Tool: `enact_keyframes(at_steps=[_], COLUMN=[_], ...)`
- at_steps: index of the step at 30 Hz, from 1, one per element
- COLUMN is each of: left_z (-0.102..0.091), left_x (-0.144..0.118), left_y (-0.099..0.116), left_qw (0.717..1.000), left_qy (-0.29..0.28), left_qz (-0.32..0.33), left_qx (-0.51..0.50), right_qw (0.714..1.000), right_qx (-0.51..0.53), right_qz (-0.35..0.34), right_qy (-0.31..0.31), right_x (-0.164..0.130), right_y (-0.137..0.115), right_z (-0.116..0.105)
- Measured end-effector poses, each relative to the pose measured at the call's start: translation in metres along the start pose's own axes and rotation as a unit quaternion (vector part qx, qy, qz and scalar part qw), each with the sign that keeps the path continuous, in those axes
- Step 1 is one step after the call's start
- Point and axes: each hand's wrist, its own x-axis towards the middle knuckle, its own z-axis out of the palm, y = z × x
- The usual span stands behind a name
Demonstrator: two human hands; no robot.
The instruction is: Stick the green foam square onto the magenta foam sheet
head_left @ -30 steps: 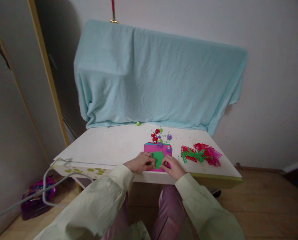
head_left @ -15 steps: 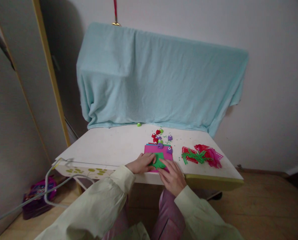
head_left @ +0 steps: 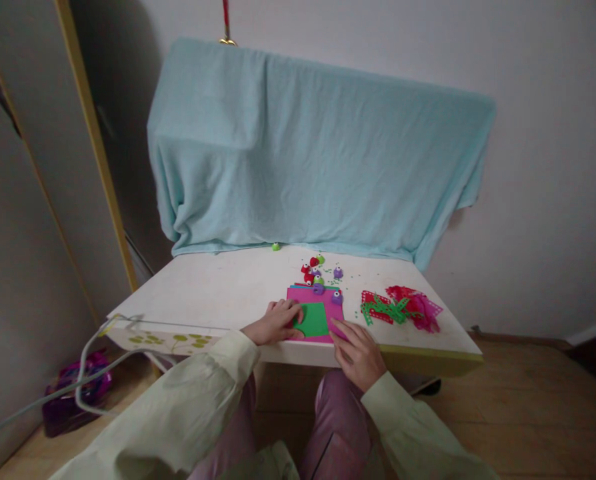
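A green square of paper (head_left: 312,320) lies flat on a stack of coloured sheets with a magenta sheet (head_left: 335,312) on top, at the table's front edge. My left hand (head_left: 274,323) has curled fingers and thumb at the green paper's left edge, holding it. Just right of the green paper, my right hand (head_left: 359,351) rests with fingers stretched over the magenta sheet's right edge. Small craft punches with eye shapes stand behind: a purple one (head_left: 337,297) on the magenta sheet and a red one (head_left: 309,279) among several others.
Green punched strips (head_left: 385,309) and red and magenta scraps (head_left: 418,310) lie at the right of the white table (head_left: 218,287). Tiny green bits are scattered near the punches. A light blue cloth (head_left: 328,160) hangs behind. A grey metal tube (head_left: 85,367) stands at the left corner.
My right hand has moved right, off the green paper, which now shows more fully. My left hand has shifted slightly left. The whole view has moved a little.
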Motion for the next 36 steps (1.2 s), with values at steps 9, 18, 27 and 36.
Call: enact_keyframes(at_steps=[9,18,27,36], left_z=[-0.004,0.005,0.001,-0.013], left_x=[-0.008,-0.022,-0.037,-0.059], left_y=[-0.008,0.017,0.026,0.018], left_qw=[0.999,0.985,0.962,0.969], left_qy=[0.028,0.124,0.107,0.096], left_qz=[0.0,0.108,0.14,0.112], left_qx=[-0.031,0.062,0.21,0.199], right_qw=[0.996,0.999,0.999,0.999], right_qx=[0.025,-0.009,-0.012,-0.032], right_qz=[0.071,-0.028,-0.013,-0.008], right_qy=[0.04,-0.033,-0.04,-0.027], right_x=[-0.006,0.011,0.009,0.0], right_y=[-0.004,-0.026,-0.024,-0.012], right_z=[0.005,0.018,0.025,0.024])
